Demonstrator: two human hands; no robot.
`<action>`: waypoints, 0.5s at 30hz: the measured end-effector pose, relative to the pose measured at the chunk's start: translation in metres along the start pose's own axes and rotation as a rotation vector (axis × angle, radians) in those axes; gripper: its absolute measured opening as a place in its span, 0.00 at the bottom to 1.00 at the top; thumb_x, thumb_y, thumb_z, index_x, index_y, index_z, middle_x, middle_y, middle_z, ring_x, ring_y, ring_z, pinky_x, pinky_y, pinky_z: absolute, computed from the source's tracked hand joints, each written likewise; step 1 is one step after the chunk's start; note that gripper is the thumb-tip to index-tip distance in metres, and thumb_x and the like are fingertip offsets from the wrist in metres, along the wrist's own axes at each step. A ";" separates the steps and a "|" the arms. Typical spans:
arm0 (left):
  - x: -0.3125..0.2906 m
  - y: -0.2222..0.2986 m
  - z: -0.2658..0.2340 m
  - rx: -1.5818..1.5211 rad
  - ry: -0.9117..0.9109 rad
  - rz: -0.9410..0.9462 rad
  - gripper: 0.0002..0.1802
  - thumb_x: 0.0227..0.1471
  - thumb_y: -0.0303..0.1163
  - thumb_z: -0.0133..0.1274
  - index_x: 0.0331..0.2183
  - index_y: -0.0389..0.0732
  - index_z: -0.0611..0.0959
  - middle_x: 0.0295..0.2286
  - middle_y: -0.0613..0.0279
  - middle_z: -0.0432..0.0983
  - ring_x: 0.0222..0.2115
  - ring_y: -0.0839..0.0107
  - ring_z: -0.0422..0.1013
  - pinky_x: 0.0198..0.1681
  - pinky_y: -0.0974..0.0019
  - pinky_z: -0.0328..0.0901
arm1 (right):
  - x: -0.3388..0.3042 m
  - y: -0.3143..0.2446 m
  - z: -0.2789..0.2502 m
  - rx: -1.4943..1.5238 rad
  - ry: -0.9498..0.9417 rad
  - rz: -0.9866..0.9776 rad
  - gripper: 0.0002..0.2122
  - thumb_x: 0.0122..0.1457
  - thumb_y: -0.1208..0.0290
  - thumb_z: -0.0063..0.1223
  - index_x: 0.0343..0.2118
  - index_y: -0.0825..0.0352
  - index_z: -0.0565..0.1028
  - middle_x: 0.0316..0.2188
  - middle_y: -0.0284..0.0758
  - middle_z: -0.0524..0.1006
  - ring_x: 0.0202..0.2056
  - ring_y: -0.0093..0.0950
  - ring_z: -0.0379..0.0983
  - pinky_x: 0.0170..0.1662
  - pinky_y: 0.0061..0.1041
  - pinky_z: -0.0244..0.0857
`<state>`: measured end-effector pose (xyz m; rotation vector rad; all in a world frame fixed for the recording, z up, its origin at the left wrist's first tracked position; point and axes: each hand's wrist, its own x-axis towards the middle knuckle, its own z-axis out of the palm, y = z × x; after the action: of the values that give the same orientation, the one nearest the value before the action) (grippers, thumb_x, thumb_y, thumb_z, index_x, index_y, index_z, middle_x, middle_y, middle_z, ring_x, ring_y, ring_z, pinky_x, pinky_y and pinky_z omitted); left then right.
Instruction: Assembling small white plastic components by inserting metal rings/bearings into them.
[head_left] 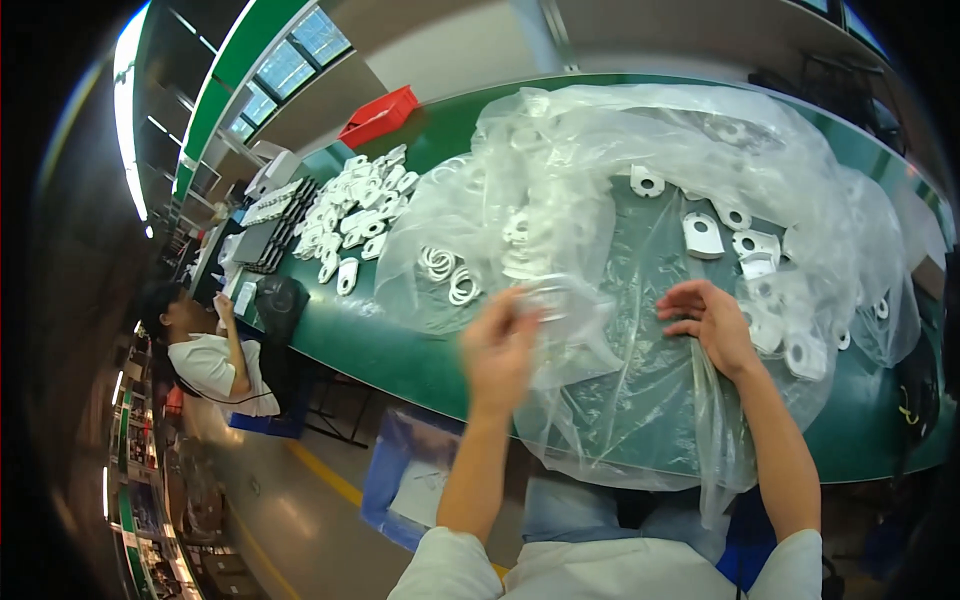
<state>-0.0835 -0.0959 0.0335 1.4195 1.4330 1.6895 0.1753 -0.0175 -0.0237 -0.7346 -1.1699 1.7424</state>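
My left hand (pixel 497 350) is smeared by motion above the clear plastic bags. Its fingers are curled at a pale, blurred thing I cannot make out against the plastic. To the right, my right hand (pixel 712 325) hovers over a clear plastic sheet (pixel 640 370), fingers curved and apart with nothing visible in them. White rings (pixel 437 263) lie left of my left hand, in or under the plastic. White plate-like parts with round holes (pixel 703 236) are scattered beyond and beside my right hand. Stacked white parts (pixel 522 262) show dimly through the plastic beyond my left hand.
A heap of white parts (pixel 362 205) covers the green table's (pixel 350 325) left side, near stacked dark trays (pixel 275 230). At the back stands a red bin (pixel 380 115). Below the front edge is a blue crate (pixel 405 480). Another person (pixel 215 355) sits at the left.
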 end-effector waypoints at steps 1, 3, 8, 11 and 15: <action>0.000 -0.004 -0.030 -0.023 0.203 -0.008 0.07 0.54 0.26 0.50 0.35 0.36 0.79 0.23 0.71 0.72 0.20 0.85 0.62 0.21 0.80 0.56 | -0.001 0.000 -0.002 0.001 -0.001 -0.001 0.21 0.64 0.53 0.33 0.39 0.70 0.70 0.38 0.42 0.75 0.38 0.30 0.73 0.39 0.29 0.68; 0.005 -0.026 -0.113 0.056 0.528 -0.011 0.05 0.54 0.26 0.51 0.34 0.37 0.78 0.22 0.70 0.72 0.18 0.84 0.63 0.18 0.80 0.56 | -0.001 -0.002 0.001 -0.052 -0.035 -0.001 0.20 0.64 0.55 0.33 0.39 0.70 0.70 0.37 0.42 0.75 0.38 0.30 0.73 0.38 0.28 0.69; 0.037 -0.115 -0.257 0.135 0.654 -0.254 0.14 0.51 0.27 0.54 0.38 0.28 0.75 0.26 0.61 0.76 0.20 0.78 0.68 0.17 0.78 0.62 | -0.001 -0.007 0.003 -0.063 -0.035 -0.011 0.18 0.64 0.58 0.35 0.40 0.70 0.70 0.36 0.42 0.75 0.36 0.29 0.72 0.37 0.26 0.69; 0.074 -0.124 -0.286 1.006 0.601 -0.084 0.24 0.48 0.31 0.58 0.44 0.25 0.72 0.39 0.48 0.72 0.42 0.63 0.69 0.40 0.63 0.68 | 0.001 -0.007 0.008 -0.067 -0.036 -0.010 0.18 0.64 0.57 0.35 0.41 0.70 0.69 0.36 0.42 0.75 0.36 0.28 0.72 0.36 0.27 0.70; 0.088 0.006 -0.132 0.176 0.359 0.252 0.13 0.54 0.24 0.49 0.42 0.31 0.76 0.34 0.58 0.75 0.31 0.73 0.70 0.36 0.72 0.65 | 0.000 -0.002 -0.005 -0.081 0.007 0.009 0.18 0.64 0.58 0.36 0.41 0.71 0.69 0.36 0.42 0.75 0.36 0.29 0.73 0.36 0.28 0.70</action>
<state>-0.2315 -0.0739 0.0861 1.4958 1.6862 2.1055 0.1804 -0.0148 -0.0235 -0.7946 -1.2397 1.7066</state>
